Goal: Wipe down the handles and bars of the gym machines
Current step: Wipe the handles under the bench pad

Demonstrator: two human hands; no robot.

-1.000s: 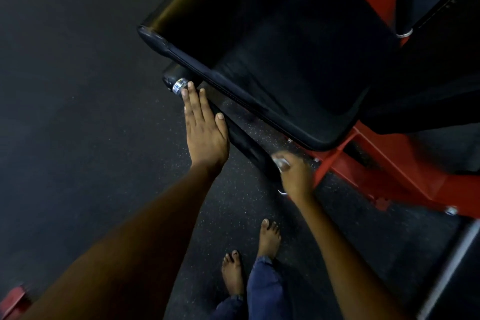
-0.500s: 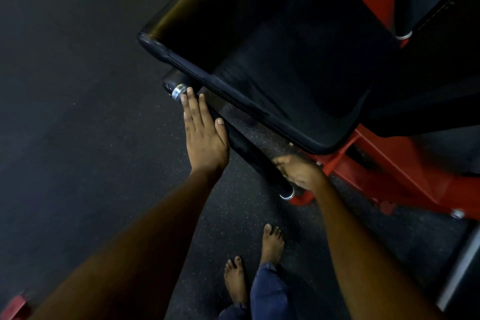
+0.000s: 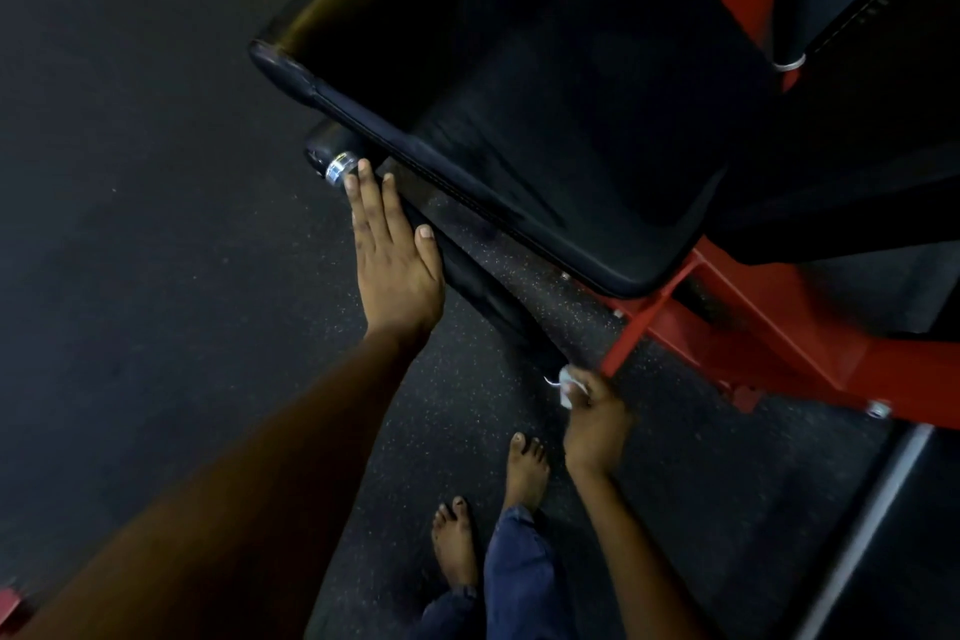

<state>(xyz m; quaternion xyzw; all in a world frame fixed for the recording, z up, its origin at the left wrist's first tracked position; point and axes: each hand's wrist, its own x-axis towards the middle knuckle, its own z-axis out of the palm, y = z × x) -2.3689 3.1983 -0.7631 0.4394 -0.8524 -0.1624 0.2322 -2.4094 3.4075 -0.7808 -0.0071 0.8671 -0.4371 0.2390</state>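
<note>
A black bar (image 3: 483, 296) with a chrome ring (image 3: 340, 167) near its far end runs under the black padded seat (image 3: 545, 161) of a red-framed machine (image 3: 779, 343). My left hand (image 3: 392, 260) lies flat on the bar's far part, fingers straight, fingertips by the chrome ring. My right hand (image 3: 592, 411) grips a small white cloth (image 3: 570, 382) at the bar's near end, beside the red frame leg. The near end of the bar is partly hidden by that hand.
Dark speckled rubber floor (image 3: 156, 276) lies all around. My bare feet (image 3: 524, 468) stand just below the right hand. A grey floor strip (image 3: 878, 525) runs at lower right, and a small red object (image 3: 8, 605) shows at the bottom left corner.
My right hand has slid back down the bar toward its near end, and the white cloth shows again. My left hand has stayed flat on the bar.
</note>
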